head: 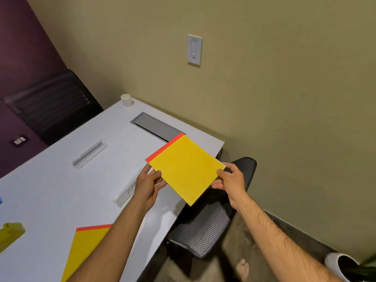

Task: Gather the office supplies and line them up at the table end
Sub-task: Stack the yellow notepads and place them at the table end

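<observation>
Both hands hold a yellow notepad [186,169] with a red top strip above the right edge of the white table [61,184]. My left hand [147,184] pinches its left corner and my right hand [228,181] pinches its right corner. A second yellow notepad [87,249] with a red strip lies flat near the front, partly hidden by my left forearm. A clear plastic ruler case [89,154] lies mid-table. A clear labelled strip [127,193] lies beside my left hand. A yellow stapler-like object [10,235] is at the left edge, blurred.
A white paper cup [126,100] stands at the table's far corner. A grey cable hatch [156,127] is set into the tabletop. A grey mesh chair [213,216] is tucked at the table's right side, a black chair [55,110] at the far left. A white planter [343,265] sits at the bottom right.
</observation>
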Demonstrator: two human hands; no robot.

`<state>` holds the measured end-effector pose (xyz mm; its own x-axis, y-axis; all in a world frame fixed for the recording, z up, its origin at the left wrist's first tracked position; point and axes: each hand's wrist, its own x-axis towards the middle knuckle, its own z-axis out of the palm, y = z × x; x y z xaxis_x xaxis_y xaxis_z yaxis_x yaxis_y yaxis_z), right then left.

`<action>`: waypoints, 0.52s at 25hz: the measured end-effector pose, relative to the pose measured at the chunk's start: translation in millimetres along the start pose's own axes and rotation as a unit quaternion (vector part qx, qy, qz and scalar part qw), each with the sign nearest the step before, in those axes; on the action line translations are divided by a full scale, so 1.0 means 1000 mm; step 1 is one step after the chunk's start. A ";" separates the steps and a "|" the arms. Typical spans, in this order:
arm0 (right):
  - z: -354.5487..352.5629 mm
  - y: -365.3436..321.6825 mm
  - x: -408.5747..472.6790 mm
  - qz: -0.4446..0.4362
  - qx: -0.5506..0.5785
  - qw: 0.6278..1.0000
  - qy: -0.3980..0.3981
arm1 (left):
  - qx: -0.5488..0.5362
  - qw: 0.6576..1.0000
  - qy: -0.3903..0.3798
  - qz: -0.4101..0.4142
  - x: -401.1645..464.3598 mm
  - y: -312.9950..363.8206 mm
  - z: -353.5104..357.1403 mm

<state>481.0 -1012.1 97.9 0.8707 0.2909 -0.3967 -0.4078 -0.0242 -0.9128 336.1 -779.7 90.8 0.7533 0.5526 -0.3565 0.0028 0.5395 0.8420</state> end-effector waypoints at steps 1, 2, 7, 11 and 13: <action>-0.007 -0.006 0.021 0.004 -0.005 1.000 -0.012 | -0.012 1.000 0.018 0.002 0.010 -0.006 0.011; -0.013 -0.011 0.041 0.008 -0.014 1.000 -0.024 | -0.024 0.999 0.038 0.006 0.019 -0.013 0.022; -0.038 -0.040 0.123 0.033 -0.057 0.995 -0.073 | -0.055 0.989 0.132 0.025 0.050 -0.031 0.079; -0.042 -0.057 0.172 0.046 -0.072 0.992 -0.088 | -0.084 0.975 0.206 0.028 0.078 -0.035 0.103; -0.040 -0.061 0.192 0.064 -0.067 0.991 -0.093 | -0.094 0.968 0.233 0.021 0.092 -0.034 0.110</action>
<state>684.5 -993.0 73.4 0.7432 0.4486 -0.4965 -0.4607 -0.1951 -0.8659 477.3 -817.0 74.2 0.3722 0.7793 -0.5041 -0.1736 0.5920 0.7870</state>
